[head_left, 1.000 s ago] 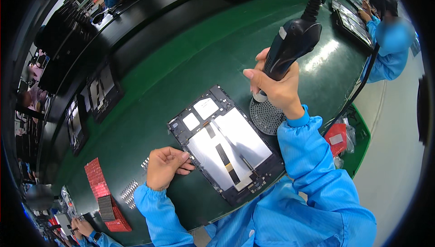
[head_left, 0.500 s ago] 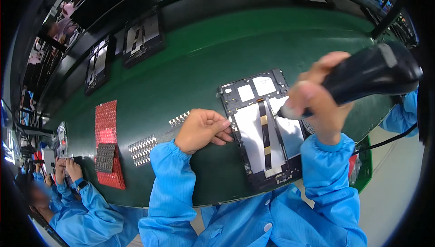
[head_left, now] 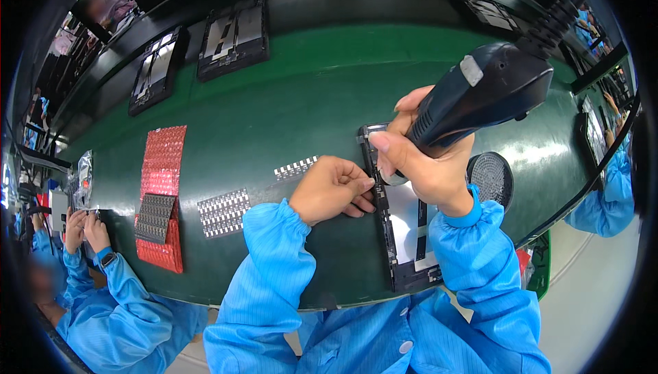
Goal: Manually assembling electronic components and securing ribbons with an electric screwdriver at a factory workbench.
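My right hand is wrapped around a black corded electric screwdriver. Its lower end points at the upper left edge of an opened tablet, and my fingers hide the tip. The tablet has a black frame, white panels and dark ribbon cables; my right hand and sleeve cover much of it. Beside the tablet's left edge, my left hand has thumb and fingertips pinched together near the screwdriver's tip. Whatever is between them is too small to make out.
Left of my hands lie sheets of small parts and red bubble wrap under a dark component sheet. A round perforated dish stands right of the tablet. More opened tablets rest at the back. Co-workers sit at both sides.
My right hand has brought the screwdriver leftward across the tablet to its left edge, tilting it more upright. The left hand stays pinched beside that edge. The whole view has shifted slightly.
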Demonstrator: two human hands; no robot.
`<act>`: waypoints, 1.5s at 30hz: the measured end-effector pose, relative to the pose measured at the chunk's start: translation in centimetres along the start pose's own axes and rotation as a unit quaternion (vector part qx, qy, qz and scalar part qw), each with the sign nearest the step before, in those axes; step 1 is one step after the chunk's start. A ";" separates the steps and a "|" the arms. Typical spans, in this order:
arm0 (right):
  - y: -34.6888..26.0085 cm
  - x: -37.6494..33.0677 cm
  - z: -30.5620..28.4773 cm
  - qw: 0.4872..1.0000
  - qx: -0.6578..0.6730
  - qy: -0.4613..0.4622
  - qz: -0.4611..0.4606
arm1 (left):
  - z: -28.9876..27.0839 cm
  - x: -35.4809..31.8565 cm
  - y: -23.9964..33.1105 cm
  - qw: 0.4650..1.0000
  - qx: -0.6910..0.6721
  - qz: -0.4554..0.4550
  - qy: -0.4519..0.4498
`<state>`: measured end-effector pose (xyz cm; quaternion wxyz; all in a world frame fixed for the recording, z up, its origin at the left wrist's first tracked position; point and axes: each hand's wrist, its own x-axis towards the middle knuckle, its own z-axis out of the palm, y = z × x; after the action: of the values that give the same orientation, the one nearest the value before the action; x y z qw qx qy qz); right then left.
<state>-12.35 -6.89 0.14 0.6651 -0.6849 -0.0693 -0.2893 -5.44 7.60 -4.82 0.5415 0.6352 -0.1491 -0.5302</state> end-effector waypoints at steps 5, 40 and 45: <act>0.3 0.0 0.4 0.998 0.043 0.038 0.031 | -0.2 0.2 -0.3 1.000 -0.001 0.000 -0.004; -1.0 -3.7 -7.3 0.990 0.039 0.136 0.028 | -3.6 10.4 6.6 0.602 0.621 0.370 0.339; 1.0 -3.9 -7.4 0.997 0.004 0.050 0.054 | -9.3 11.8 7.7 0.557 0.675 0.224 0.428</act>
<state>-17.34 -12.86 -3.03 0.6853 -0.6693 -0.0004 -0.2870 9.96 0.69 -5.72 0.0556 0.9133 -0.3512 0.1986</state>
